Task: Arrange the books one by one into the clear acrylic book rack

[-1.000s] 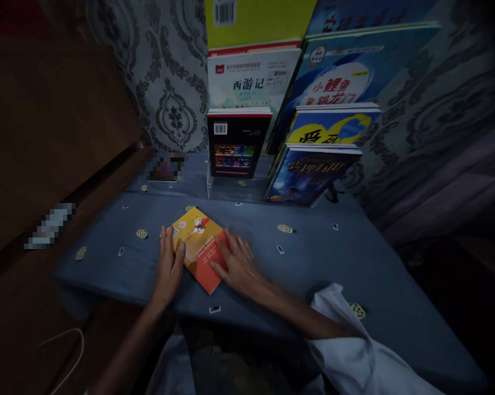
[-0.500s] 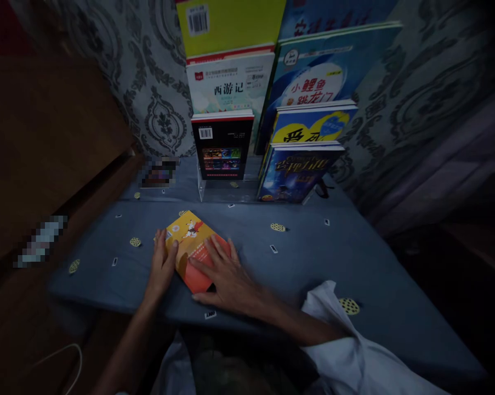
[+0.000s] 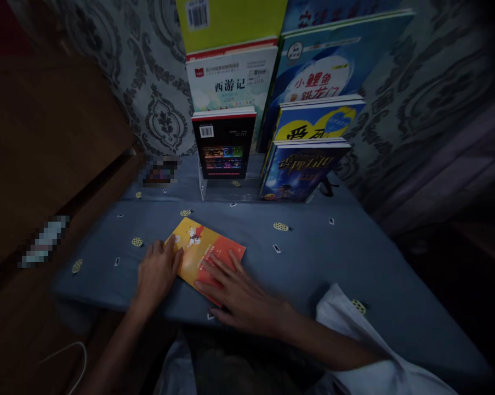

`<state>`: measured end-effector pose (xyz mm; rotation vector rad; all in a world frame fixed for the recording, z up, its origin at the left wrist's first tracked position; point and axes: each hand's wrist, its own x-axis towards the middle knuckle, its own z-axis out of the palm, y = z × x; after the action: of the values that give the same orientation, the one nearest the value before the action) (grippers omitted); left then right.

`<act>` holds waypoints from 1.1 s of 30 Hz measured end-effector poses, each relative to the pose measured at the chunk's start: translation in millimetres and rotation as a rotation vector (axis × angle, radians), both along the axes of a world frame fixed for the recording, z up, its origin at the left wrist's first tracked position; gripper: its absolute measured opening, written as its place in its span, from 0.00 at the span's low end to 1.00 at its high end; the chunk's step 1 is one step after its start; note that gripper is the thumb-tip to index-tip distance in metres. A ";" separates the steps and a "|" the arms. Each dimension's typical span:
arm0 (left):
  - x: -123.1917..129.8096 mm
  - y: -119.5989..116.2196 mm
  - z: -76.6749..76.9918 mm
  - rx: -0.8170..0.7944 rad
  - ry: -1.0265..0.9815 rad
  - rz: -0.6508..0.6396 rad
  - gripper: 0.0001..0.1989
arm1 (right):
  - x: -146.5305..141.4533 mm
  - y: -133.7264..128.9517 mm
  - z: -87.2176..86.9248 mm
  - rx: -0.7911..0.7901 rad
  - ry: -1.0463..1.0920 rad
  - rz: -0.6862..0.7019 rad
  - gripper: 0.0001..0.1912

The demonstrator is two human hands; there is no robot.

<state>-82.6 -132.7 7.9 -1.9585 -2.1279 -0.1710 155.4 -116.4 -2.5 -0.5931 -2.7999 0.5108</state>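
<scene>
A yellow and orange book (image 3: 192,255) lies flat and slanted on the blue patterned tablecloth (image 3: 305,263). At its left edge is my left hand (image 3: 157,271), thumb and fingers curled round the side of the book. My right hand (image 3: 243,296) rests palm down over the orange lower part, its fingers spread across the cover.
Behind the book, a clear acrylic stand (image 3: 231,192) holds upright books, among them a black one (image 3: 225,145) and a dark blue one (image 3: 300,170). A pixelated item (image 3: 160,171) lies at the back left. A white cable (image 3: 85,362) hangs at lower left.
The book has turned, its orange end swinging right. My left hand has shifted slightly left and curled more at the edge, and my right hand has moved right and nearer.
</scene>
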 end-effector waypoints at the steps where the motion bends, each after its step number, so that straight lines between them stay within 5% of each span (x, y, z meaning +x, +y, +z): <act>1: 4.2 -7.1 1.4 -0.012 0.017 0.011 0.22 | 6.5 0.4 0.7 -0.019 -0.005 0.009 0.31; 6: 15.7 -45.4 -1.4 -0.049 0.008 -0.018 0.24 | 34.9 -8.0 2.8 -0.071 -0.036 0.071 0.40; 15: 9.2 -88.5 -32.7 -0.047 -0.196 -0.398 0.54 | 54.2 -30.0 -13.8 0.080 -0.010 0.081 0.26; 20: 10.2 -80.1 -29.1 -0.035 -0.159 -0.452 0.41 | 62.7 -21.4 3.3 0.115 0.062 0.168 0.28; 26: 0.8 -61.1 -12.9 0.002 -0.318 -0.554 0.25 | 59.8 -3.1 39.2 -0.010 0.240 0.013 0.20; 29: -2.0 -42.8 -4.3 0.093 -0.411 -0.592 0.18 | 52.5 19.7 37.7 -0.063 0.357 -0.127 0.19; 33: 2.5 -19.1 15.5 0.144 -0.472 -0.489 0.16 | 44.5 58.9 21.4 -0.076 0.548 -0.407 0.17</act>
<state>-80.1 -151.8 23.4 -2.4946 -1.7470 -0.9261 199.9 -57.5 18.9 -0.8603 -2.0851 0.5860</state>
